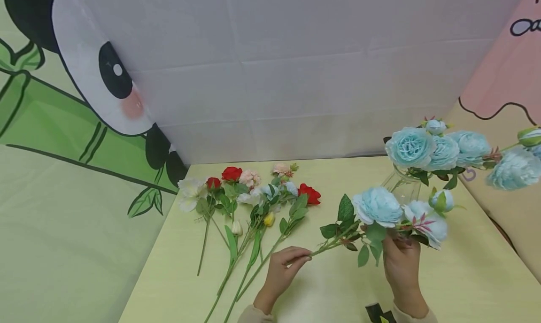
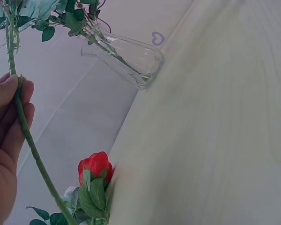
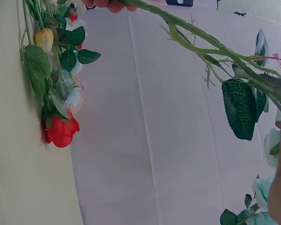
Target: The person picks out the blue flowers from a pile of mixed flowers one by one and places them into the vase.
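A light blue artificial peony spray (image 1: 377, 205) is held sideways above the table by both hands. My left hand (image 1: 282, 271) pinches its green stem (image 2: 35, 150) between thumb and fingers, left of the leaves. Close under the blooms, my right hand (image 1: 401, 262) grips the same spray; its fingertips are partly hidden by petals and leaves. Behind the spray stands a clear glass vase (image 2: 131, 56) with stems inside. More light blue peonies (image 1: 410, 147) rise from the vase and lean out to the right.
Several loose artificial flowers lie on the pale table (image 1: 329, 290) to the left, among them a red rose (image 1: 309, 194), a yellow tulip (image 1: 269, 219) and a white bloom (image 1: 192, 194). A black object (image 1: 376, 312) shows by the right forearm. A printed cloth (image 1: 296, 88) hangs behind.
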Demonstrator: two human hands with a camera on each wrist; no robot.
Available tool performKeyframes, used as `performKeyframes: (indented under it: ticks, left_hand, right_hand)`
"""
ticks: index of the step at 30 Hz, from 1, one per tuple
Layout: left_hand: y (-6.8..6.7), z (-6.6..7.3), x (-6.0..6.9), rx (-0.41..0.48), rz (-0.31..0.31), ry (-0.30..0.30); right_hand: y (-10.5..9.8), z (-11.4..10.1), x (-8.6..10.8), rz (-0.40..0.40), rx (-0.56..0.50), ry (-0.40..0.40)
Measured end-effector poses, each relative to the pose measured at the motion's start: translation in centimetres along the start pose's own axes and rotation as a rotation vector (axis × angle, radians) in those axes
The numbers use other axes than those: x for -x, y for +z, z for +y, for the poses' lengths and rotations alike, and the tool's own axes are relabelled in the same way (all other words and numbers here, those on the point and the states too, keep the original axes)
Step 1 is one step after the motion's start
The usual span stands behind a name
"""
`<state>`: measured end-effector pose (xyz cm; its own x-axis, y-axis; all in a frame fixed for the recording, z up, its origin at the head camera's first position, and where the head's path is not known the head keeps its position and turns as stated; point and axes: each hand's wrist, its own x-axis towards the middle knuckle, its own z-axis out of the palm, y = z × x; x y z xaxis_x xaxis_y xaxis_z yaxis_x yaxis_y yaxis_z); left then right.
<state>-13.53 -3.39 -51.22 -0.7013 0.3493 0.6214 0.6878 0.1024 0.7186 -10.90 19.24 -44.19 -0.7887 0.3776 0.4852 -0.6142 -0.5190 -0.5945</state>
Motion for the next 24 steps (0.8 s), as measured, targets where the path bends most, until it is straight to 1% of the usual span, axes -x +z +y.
performKeyframes:
  ticks: [2,3,5,7,8,10,11,13,15,16,18,20,24]
  left_hand:
    - [-0.15,0.3,-0.15,0.01,0.007,-0.01]
    - [-0.2,0.39,-0.2,0.005,0.009,-0.01]
    - [-0.23,0.47,-0.23,-0.008,0.016,-0.001]
    - [-0.17,0.45,-0.22,-0.025,0.026,0.012]
    - [-0.13,0.43,-0.22,-0.026,0.03,0.018]
    - [-0.05,0.39,-0.23,-0.029,0.043,0.021]
    - [-0.04,0.37,-0.22,-0.028,0.049,0.018]
    - [-0.11,0.32,-0.21,-0.024,0.068,0.009]
    - [-0.27,0.24,-0.15,-0.02,0.09,0.003]
    - [-0.37,0.18,-0.1,-0.014,0.1,0.002]
    - [-0.56,0.06,0.0,-0.004,0.117,0.002]
    - [-0.7,-0.06,0.1,0.008,0.124,0.0]
    - [-0.8,-0.25,0.21,0.024,0.117,-0.015]
  right_hand:
    - [-0.23,-0.09,-0.07,-0.066,0.042,-0.011]
    - [-0.32,-0.13,-0.13,-0.099,0.043,-0.021]
    - [-0.39,-0.15,-0.24,-0.124,0.074,-0.051]
    - [-0.38,-0.08,-0.38,-0.154,0.057,-0.087]
    - [-0.33,-0.03,-0.43,-0.155,0.017,-0.108]
    - [-0.23,0.03,-0.33,-0.122,0.024,-0.153]
    - [-0.2,0.04,-0.32,-0.113,0.005,-0.168]
    - [-0.13,0.02,-0.21,-0.071,0.002,-0.2]
    - [-0.08,-0.05,-0.08,-0.004,0.057,-0.228]
    - [-0.07,-0.1,-0.07,0.01,0.061,-0.233]
    - [-0.02,-0.19,0.01,0.075,0.136,-0.25]
    - [-0.01,-0.28,0.05,0.121,0.176,-0.261]
    - [-0.01,-0.38,-0.16,0.14,0.103,-0.288]
